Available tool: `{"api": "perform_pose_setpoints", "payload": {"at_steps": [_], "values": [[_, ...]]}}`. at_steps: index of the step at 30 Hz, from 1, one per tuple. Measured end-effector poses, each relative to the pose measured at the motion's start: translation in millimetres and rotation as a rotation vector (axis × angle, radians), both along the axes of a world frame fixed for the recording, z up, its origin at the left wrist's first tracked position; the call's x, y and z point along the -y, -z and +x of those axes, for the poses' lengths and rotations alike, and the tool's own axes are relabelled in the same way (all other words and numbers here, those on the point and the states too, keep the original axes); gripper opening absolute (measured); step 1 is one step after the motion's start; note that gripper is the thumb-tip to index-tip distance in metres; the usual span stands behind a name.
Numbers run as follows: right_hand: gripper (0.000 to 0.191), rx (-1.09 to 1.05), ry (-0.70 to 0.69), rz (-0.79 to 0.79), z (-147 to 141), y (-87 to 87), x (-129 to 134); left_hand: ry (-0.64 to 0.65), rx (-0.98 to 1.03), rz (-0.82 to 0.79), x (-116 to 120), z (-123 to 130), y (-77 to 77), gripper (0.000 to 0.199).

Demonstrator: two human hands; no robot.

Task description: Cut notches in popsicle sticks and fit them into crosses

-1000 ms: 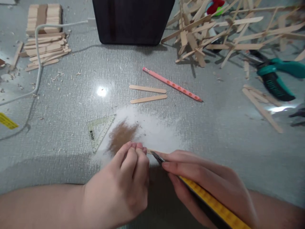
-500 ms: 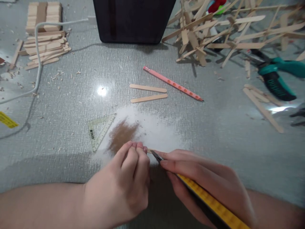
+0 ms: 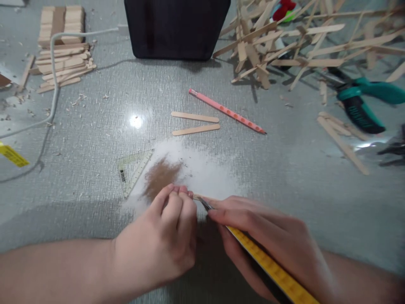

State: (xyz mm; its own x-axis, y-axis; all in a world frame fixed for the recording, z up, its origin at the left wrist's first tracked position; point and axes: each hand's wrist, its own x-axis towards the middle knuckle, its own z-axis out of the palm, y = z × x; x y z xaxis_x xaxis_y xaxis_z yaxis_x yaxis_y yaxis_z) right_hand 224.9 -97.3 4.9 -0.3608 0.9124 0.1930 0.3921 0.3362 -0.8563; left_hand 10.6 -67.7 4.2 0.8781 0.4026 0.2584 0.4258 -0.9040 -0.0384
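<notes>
My left hand [image 3: 166, 230] is closed, its fingertips pinching one end of a thin wooden stick [image 3: 196, 196]. Held in my right hand [image 3: 268, 236] is a yellow and black utility knife [image 3: 272, 266], its blade touching the stick close to my left fingertips. Part of the stick is hidden by my fingers. Beyond my hands lie white powder [image 3: 209, 169] and a brown dust patch [image 3: 163, 177]. A clear set square [image 3: 136, 171] is left of the dust. Two wooden sticks [image 3: 195, 117] and a pink pencil [image 3: 228, 111] lie further back.
A dark tablet [image 3: 177, 29] stands at the back. Stacked sticks [image 3: 63, 63] and a white cable [image 3: 53, 76] are at the back left. A stick structure [image 3: 284, 42] fills the back right, near teal pliers [image 3: 357, 101] and loose sticks [image 3: 343, 143].
The view has shifted slightly, so most things on the right appear a little further left. Both hands keep their holds, with the blade still against the stick.
</notes>
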Motion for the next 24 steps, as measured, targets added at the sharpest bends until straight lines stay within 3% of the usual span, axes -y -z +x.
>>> {"api": "perform_pose_setpoints", "payload": {"at_steps": [3,9,24], "values": [[0.03,0.047,-0.03,0.022,2.7,5.1,2.8,0.016,-0.017,0.008,-0.9,-1.4,-0.1,0.033],[0.037,0.056,0.04,0.071,3.7,6.0,2.0,0.036,-0.031,-0.019,-2.2,-2.5,-0.9,0.034],[0.038,0.04,0.048,0.048,2.0,7.6,1.2,0.014,-0.037,0.012,-1.4,-3.0,-0.8,0.031]]}}
